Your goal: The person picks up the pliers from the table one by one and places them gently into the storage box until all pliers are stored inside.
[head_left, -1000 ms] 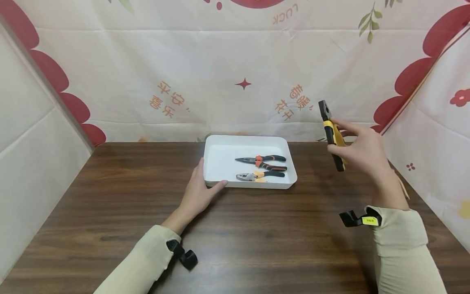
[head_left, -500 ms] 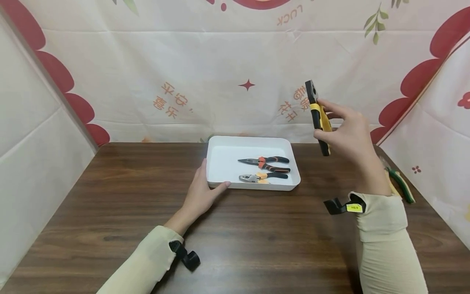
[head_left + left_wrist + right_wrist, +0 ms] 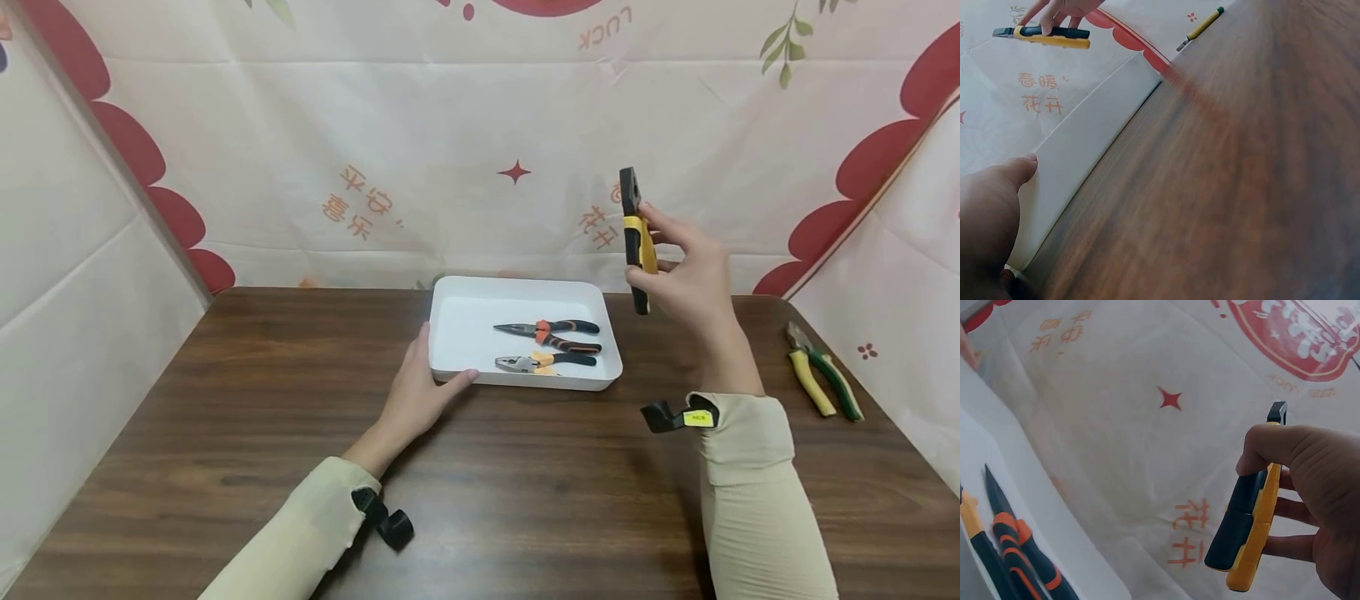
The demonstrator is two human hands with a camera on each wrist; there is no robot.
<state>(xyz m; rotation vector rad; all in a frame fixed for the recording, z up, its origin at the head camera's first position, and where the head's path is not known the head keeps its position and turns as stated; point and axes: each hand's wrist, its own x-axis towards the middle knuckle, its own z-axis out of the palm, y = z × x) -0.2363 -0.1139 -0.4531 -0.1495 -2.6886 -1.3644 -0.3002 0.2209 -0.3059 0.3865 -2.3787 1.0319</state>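
My right hand (image 3: 693, 267) pinches black-and-yellow combination pliers (image 3: 636, 242) between thumb and fingers, raised above the table behind and right of the white tray (image 3: 461, 321). Their dark head points up in the head view. At the tray's front left corner, my left hand (image 3: 416, 387) holds on with the thumb along the front wall and fingers at the left side. Inside the tray lie orange-and-black long-nose pliers (image 3: 543, 327) and, in front of them, yellow-and-black combination pliers (image 3: 516, 364), partly hidden by the front wall.
Green-and-yellow pliers (image 3: 802, 360) lie on the brown wooden table (image 3: 525, 492) near its right edge. A printed cloth (image 3: 420, 125) hangs behind the table, and cloth walls stand at both sides. The tray sits close to the table's back edge.
My right hand has carried the pliers leftward and up toward the tray. The green-and-yellow pliers have come out from behind the right arm. My left hand stays on the tray.
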